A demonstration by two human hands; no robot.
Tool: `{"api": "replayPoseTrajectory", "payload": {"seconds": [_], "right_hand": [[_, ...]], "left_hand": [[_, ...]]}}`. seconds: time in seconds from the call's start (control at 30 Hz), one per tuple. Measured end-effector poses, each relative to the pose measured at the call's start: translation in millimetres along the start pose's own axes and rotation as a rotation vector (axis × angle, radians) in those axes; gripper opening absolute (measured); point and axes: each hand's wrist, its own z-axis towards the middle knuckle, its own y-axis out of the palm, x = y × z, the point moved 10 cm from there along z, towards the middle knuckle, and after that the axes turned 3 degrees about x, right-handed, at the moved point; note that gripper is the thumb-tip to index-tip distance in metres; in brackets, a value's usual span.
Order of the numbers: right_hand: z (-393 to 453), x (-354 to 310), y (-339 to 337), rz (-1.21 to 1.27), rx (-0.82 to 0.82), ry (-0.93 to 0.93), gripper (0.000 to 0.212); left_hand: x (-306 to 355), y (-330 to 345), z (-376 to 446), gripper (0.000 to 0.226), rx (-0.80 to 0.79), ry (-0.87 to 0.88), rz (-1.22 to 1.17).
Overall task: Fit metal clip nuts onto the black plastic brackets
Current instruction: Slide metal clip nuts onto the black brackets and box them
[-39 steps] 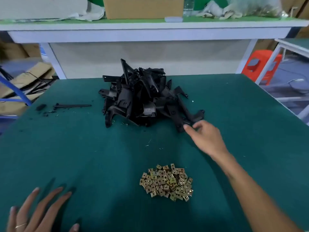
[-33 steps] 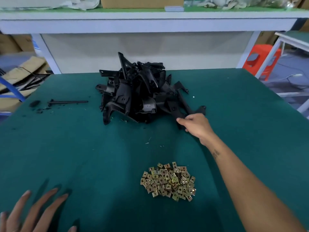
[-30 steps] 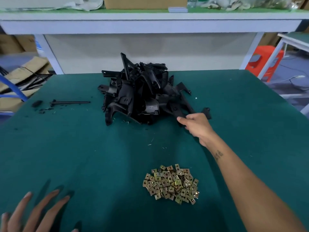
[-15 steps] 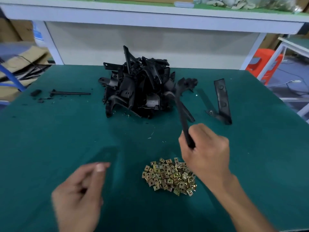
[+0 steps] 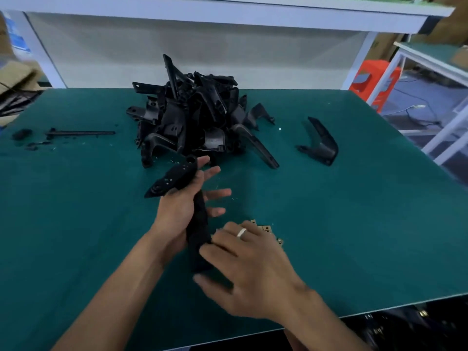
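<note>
A black plastic bracket (image 5: 200, 224) stands nearly upright over the green table (image 5: 354, 224), its bent head toward the far left. My left hand (image 5: 174, 214) has the bracket's long arm against its palm, and its fingers spread out straight behind it. At the bracket's lower end, the blurred fingers and thumb of my right hand (image 5: 253, 264) close round it. The brass-coloured clip nuts (image 5: 266, 228) lie mostly hidden under my right hand. A heap of black brackets (image 5: 192, 117) sits further back.
One loose bracket (image 5: 321, 143) lies right of the heap. A thin black rod (image 5: 81, 133) and black scraps lie far left. A white bench (image 5: 228, 11) runs behind the table, with an orange stool (image 5: 374, 79) at the right. The table's front edge is close below my wrists.
My right hand pulled a bracket out of the heap and brought it toward me. My left hand came up from the near-left table edge to meet it. Another bracket dropped right of the heap.
</note>
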Motion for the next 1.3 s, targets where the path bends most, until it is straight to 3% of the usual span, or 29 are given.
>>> {"api": "replayPoseTrajectory", "payload": {"seconds": [0.1,0.23,0.37,0.5,0.6,0.73,0.83,0.93,1.07,1.17,1.3], "right_hand": [[-25.4,38.8,-16.9,0.094,0.154,0.250,0.019],[-88.8,105.9,-34.6,0.198,0.410,0.709,0.008],[-148.0,164.4,-25.6,0.580,0.691,1.234,0.026],[-127.7,159.9,-17.8,0.495,0.486,1.159,0.027],[-105.8,144.6,-8.4,0.398,0.304,1.006,0.023],[-101.2,141.1,-8.9,0.401,0.286,0.969,0.022],[-104.7,143.3,-9.4,0.423,0.284,0.976,0.023],[-101.6,142.7,-7.4,0.426,0.242,0.953,0.020],[-98.1,140.8,-2.9,0.392,0.165,0.940,0.015],[-98.7,140.5,-3.3,0.375,0.162,0.924,0.015],[-97.6,139.6,-1.3,0.374,0.135,0.904,0.017]], "left_hand": [[-15.0,-6.9,8.0,0.030,-0.038,-0.138,0.071],[-20.0,-7.6,13.6,0.036,-0.227,-0.248,0.144],[-29.8,-2.2,13.1,0.035,-0.265,-0.304,-0.003],[-47.2,-13.3,8.6,0.043,-0.161,-0.340,0.179],[-37.5,-16.5,12.0,0.028,-0.093,-0.212,0.201],[-12.5,-23.1,20.0,0.028,-0.066,-0.029,0.147],[4.6,-23.3,21.0,0.032,-0.176,0.065,0.161],[9.7,-20.4,21.5,0.029,-0.260,0.143,0.467],[16.7,-5.1,22.8,0.023,-0.273,0.196,0.688],[23.5,3.9,25.6,0.035,-0.223,0.206,0.799],[35.3,6.4,28.9,0.056,-0.161,0.328,1.138]]}}
